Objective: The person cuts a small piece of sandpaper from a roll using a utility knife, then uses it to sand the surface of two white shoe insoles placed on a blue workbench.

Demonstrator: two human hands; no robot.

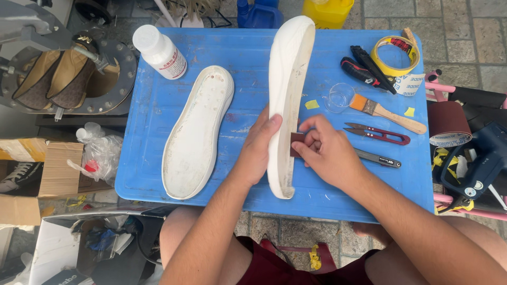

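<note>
- On the left of the blue bench (158, 121) we are seeing a white bottle (160, 51) standing near the far edge, and a white shoe sole (196, 132) lying flat with its inner face up, not being touched.
- Our left hand (259, 145) is closing around a second sole (288, 100), thumb on the near side and fingers hidden behind it, holding it tipped up on its edge over the middle of the bench.
- Our right hand (327, 150) is pinching a small brown sanding piece (297, 138) between thumb and fingertips and pressing it against the side wall of the upright sole, roughly halfway along.
- We are judging the rubbing to be under way: how much of the rim is already done we cannot tell, and the flat sole looks still to be handled.
- To the right we are seeing a small clear cup (339, 96), a brush (388, 113), red snips (380, 134), a black cutter (364, 71) and a roll of yellow tape (395, 55), all lying apart from our hands.
</note>
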